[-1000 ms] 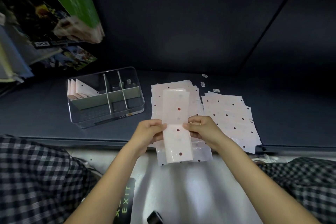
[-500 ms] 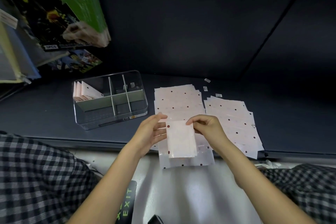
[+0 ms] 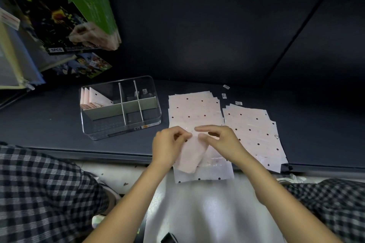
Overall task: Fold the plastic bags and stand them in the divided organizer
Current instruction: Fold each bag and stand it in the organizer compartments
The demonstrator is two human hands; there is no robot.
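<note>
A folded pink dotted plastic bag [image 3: 190, 155] hangs tilted between my hands above the shelf's front edge. My left hand [image 3: 167, 149] pinches its upper left edge and my right hand [image 3: 221, 142] pinches its upper right part. Under them lies a stack of flat dotted bags [image 3: 194, 110], with a second stack [image 3: 254, 130] to the right. The clear divided organizer [image 3: 120, 124] stands to the left, and folded bags [image 3: 92, 98] stand upright in its back left compartment.
Dark shelf surface [image 3: 49, 122] with a dark back wall. Green and black product packages [image 3: 65, 12] hang at the upper left. Small labels [image 3: 224, 95] lie behind the stacks. My checked trouser legs [image 3: 39, 193] flank a white floor.
The long strip I held upright has been folded down into a short packet. It has tilted leftward and both hands have closed in on its top edge.
</note>
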